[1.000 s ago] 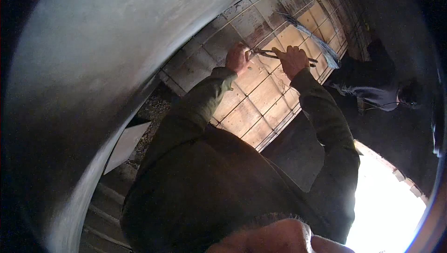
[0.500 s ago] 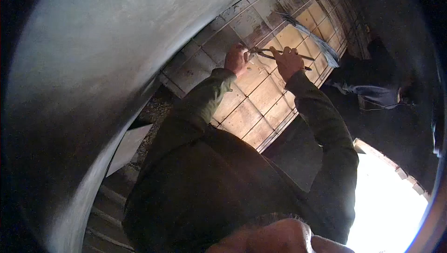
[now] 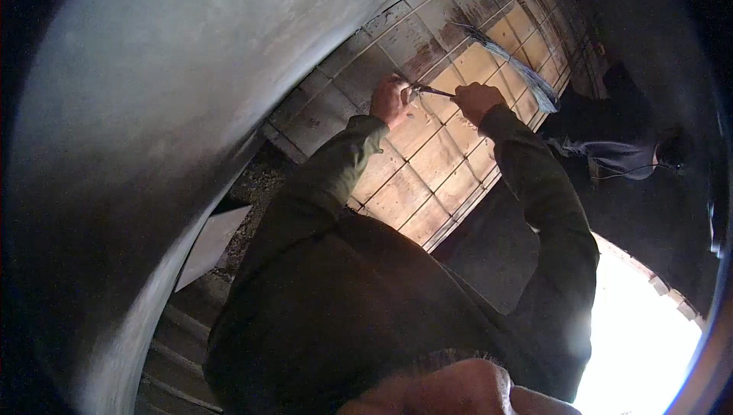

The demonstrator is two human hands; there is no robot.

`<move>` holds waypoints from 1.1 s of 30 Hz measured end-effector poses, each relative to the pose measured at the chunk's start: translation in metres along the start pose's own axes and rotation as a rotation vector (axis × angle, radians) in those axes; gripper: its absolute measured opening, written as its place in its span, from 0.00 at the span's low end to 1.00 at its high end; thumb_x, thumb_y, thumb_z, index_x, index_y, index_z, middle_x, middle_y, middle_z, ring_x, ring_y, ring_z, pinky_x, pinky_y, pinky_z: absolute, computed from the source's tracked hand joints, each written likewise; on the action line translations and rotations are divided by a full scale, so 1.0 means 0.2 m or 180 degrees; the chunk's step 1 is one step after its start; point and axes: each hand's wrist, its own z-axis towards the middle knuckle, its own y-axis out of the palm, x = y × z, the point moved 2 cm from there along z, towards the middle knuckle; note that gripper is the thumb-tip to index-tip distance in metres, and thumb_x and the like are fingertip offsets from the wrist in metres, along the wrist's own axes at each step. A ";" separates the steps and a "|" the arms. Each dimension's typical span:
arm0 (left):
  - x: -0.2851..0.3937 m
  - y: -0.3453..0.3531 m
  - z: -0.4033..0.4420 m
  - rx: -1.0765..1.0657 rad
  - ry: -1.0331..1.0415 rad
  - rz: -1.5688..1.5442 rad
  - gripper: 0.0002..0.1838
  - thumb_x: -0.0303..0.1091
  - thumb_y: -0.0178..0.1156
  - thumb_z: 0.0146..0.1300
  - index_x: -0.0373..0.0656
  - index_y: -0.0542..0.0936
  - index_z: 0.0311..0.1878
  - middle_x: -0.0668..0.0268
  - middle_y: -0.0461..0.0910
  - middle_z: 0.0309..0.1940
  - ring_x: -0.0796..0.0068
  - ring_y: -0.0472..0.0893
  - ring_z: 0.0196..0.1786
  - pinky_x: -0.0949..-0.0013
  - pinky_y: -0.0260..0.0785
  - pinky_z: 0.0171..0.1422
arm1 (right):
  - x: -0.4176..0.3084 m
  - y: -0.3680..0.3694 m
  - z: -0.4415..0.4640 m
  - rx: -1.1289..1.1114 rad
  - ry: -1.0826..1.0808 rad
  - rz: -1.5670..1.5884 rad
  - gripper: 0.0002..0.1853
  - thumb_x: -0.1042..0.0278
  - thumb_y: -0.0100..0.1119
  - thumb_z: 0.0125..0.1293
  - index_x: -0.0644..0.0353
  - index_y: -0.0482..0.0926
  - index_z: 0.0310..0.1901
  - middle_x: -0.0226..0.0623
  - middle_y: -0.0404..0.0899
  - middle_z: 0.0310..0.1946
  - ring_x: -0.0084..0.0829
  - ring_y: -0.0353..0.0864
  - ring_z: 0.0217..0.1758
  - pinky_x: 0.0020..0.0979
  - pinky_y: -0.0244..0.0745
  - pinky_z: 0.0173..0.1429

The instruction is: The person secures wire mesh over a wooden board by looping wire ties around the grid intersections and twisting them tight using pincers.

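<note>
Dark slim pincers between the hands, over the wire mesh, right hand wrapped firmly round them | handles, splayed half a second ago, now one line | left hand curled by the tip, its hold unclear to me | handle ends hidden in the fist | beyond, wire bundle on the mesh; another person half lost in shadow

The right grip hides the handle ends of the dark pliers; what the left grip touches at the wire mesh is too small to tell. A second person is mostly lost in shadow; the top edge crops the pale wall.
</note>
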 end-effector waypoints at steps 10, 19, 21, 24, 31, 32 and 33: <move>0.22 -0.08 -0.02 0.0336 0.0650 0.1076 0.21 0.26 0.57 0.51 0.37 0.71 0.51 0.52 0.73 0.45 0.53 0.73 0.48 0.53 0.66 0.51 | 0.09 0.18 0.06 -0.1271 0.0203 0.2776 0.25 0.46 0.61 0.57 0.62 0.72 0.16 0.33 0.68 0.10 0.28 0.67 0.10 0.33 0.65 0.17; 0.31 0.23 0.13 -0.0209 0.1009 0.0206 0.14 0.29 0.63 0.46 0.41 0.71 0.36 0.57 0.73 0.29 0.55 0.76 0.34 0.55 0.67 0.39 | 0.03 0.02 -0.11 0.0512 0.0067 0.0910 0.23 0.53 0.66 0.52 0.59 0.71 0.42 0.41 0.78 0.29 0.33 0.78 0.27 0.34 0.71 0.27; 0.32 0.21 0.18 -0.0146 0.0998 0.0080 0.11 0.27 0.62 0.43 0.41 0.69 0.29 0.57 0.72 0.24 0.55 0.76 0.30 0.54 0.66 0.33 | 0.03 -0.06 -0.19 0.1125 -0.0132 0.0269 0.23 0.52 0.65 0.53 0.58 0.70 0.43 0.38 0.76 0.31 0.34 0.77 0.32 0.35 0.71 0.32; 0.29 0.23 0.21 -0.0508 0.0791 0.0209 0.11 0.25 0.61 0.42 0.41 0.69 0.29 0.57 0.72 0.24 0.54 0.76 0.29 0.54 0.66 0.33 | 0.04 -0.12 -0.26 0.1671 -0.0301 -0.0394 0.21 0.50 0.60 0.56 0.55 0.70 0.44 0.33 0.71 0.34 0.34 0.74 0.41 0.34 0.70 0.42; 0.33 0.21 0.16 0.0014 0.1198 0.0129 0.11 0.26 0.62 0.42 0.43 0.71 0.30 0.59 0.73 0.25 0.56 0.75 0.29 0.55 0.66 0.32 | 0.07 -0.03 -0.22 0.1291 -0.0351 0.0265 0.20 0.48 0.55 0.61 0.57 0.72 0.44 0.38 0.73 0.31 0.39 0.77 0.32 0.41 0.73 0.33; 0.35 0.21 0.15 -0.0041 0.1236 0.0091 0.11 0.26 0.62 0.42 0.43 0.71 0.30 0.59 0.73 0.25 0.56 0.75 0.29 0.55 0.66 0.32 | 0.08 -0.02 -0.21 0.1156 -0.0280 0.0573 0.21 0.46 0.53 0.62 0.57 0.73 0.43 0.41 0.74 0.30 0.42 0.78 0.32 0.43 0.73 0.33; 0.40 0.16 0.16 0.0222 0.1449 0.0071 0.12 0.26 0.64 0.42 0.44 0.73 0.32 0.60 0.75 0.27 0.57 0.76 0.31 0.57 0.67 0.33 | 0.09 -0.02 -0.20 0.1032 -0.0212 0.0882 0.22 0.44 0.50 0.63 0.58 0.74 0.42 0.43 0.76 0.29 0.44 0.79 0.31 0.45 0.73 0.33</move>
